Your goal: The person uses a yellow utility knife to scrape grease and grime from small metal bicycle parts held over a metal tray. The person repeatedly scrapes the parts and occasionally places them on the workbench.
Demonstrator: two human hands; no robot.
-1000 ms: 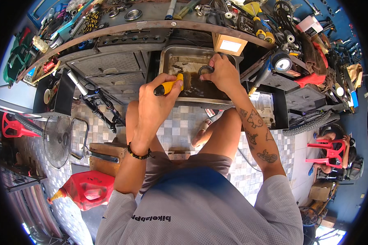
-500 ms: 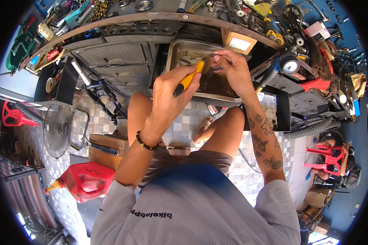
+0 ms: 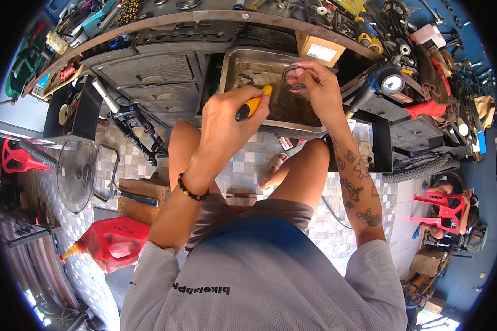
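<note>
Clamps a yellow-and-black tool in the left hand and pinches a dark ring in the right hand; holds both, with hands apart, above a brown-stained metal tray near a cluttered bench.

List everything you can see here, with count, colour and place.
tray: 1, metallic, upper centre
ring: 1, dark grey, in right hand
tool: 1, yellow-black, in left hand
bench: 1, brown-edged, top
parts: many, mixed colours, on the bench
carton: 1, brown, beyond tray
drawers: several, grey, left of tray
gauge: 1, white-faced, right
fork: 1, black-silver, left
fan: 1, dark, far left
jerrycan: 1, red, lower left
seats: 2, red, far left and far right
tyres: at least 2, black, right
person: 1, partly hidden, far right
shirt: 1, grey-blue, bottom
legs: 2, bare, centre
left hand: 1, bare, left of centre
right hand: 1, bare, right of centre
</note>
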